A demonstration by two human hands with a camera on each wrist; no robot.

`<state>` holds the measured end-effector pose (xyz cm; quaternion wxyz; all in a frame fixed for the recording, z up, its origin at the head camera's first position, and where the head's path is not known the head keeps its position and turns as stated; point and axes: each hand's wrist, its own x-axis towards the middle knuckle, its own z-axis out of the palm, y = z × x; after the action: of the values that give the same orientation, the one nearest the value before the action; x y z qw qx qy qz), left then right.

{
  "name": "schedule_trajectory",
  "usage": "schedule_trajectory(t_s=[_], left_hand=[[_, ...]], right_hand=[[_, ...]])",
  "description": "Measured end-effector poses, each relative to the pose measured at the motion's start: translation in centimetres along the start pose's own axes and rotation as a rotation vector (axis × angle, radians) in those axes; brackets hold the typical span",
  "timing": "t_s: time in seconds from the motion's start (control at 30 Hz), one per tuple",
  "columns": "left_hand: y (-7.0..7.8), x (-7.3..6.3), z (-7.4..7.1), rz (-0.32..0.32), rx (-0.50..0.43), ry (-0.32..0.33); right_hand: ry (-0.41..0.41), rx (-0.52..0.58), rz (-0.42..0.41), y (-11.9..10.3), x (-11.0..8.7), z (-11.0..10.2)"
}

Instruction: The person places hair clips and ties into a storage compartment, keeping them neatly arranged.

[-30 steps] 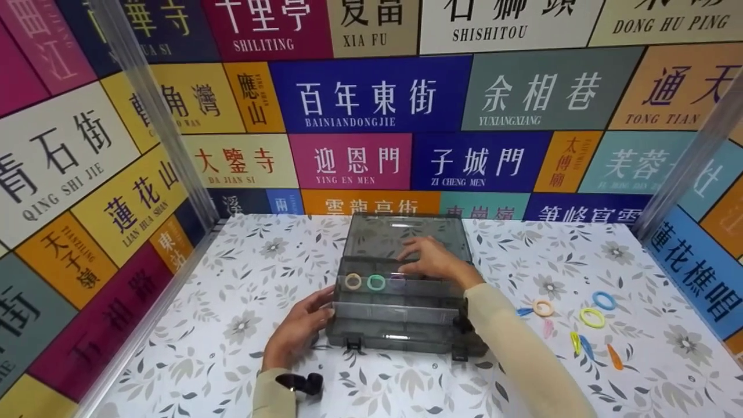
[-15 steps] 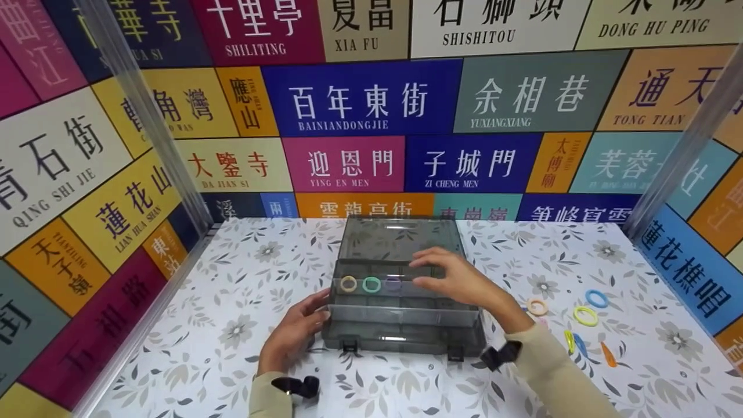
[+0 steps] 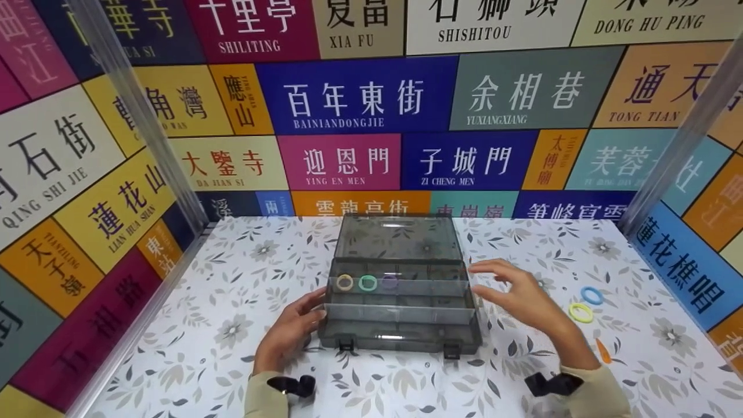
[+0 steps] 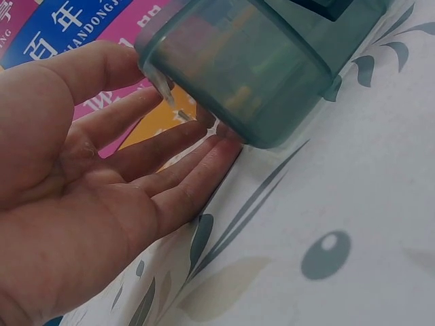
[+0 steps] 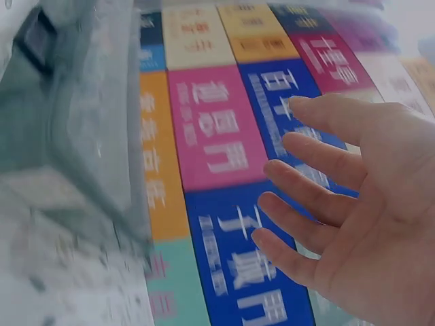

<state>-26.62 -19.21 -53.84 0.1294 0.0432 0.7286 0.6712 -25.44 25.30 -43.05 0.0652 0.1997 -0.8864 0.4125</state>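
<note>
A smoky clear compartment box (image 3: 400,342) stands with its lid (image 3: 400,238) tipped back. Its back row holds a tan hair tie (image 3: 345,283), a green hair tie (image 3: 367,283) and a purple hair tie (image 3: 390,281), side by side. My left hand (image 3: 290,328) touches the box's left end, fingers extended; the left wrist view shows the fingertips along the box wall (image 4: 251,88) and the thumb at its corner. To the right of the box, my right hand (image 3: 525,299) is held up with fingers spread and nothing in it, as the right wrist view also shows.
Right of the right hand lie a blue hair tie (image 3: 591,295), a yellow hair tie (image 3: 581,312) and an orange hair clip (image 3: 603,350). The forearm and hand hide other pieces there. A sign-covered wall (image 3: 354,98) rises behind the floral-patterned table (image 3: 232,273).
My right hand has drawn back from over the box's back row to its right side, uncovering the purple hair tie. My left hand has stayed at the box's left end.
</note>
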Motion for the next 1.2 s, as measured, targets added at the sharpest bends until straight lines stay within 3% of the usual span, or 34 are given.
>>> schedule_trajectory(t_s=[0.3, 0.43, 0.73, 0.93, 1.2], left_hand=[[0.4, -0.1, 0.1, -0.049, -0.044, 0.016], [0.3, -0.2, 0.0, -0.028, -0.024, -0.001], [0.1, 0.0, 0.3, -0.016, -0.047, -0.015], [0.2, -0.1, 0.4, -0.006, -0.052, -0.019], [0.5, -0.2, 0.4, -0.015, -0.05, 0.0]], right_hand=[[0.152, -0.058, 0.119, 3.1, -2.4, -5.0], [0.221, -0.084, 0.178, 4.9, -3.4, -6.6], [0.256, -0.069, 0.396, 9.1, -4.8, -8.8], [0.222, -0.037, 0.559, 11.7, -5.6, -9.6], [0.061, -0.064, 0.672, 13.9, -6.4, -10.0]])
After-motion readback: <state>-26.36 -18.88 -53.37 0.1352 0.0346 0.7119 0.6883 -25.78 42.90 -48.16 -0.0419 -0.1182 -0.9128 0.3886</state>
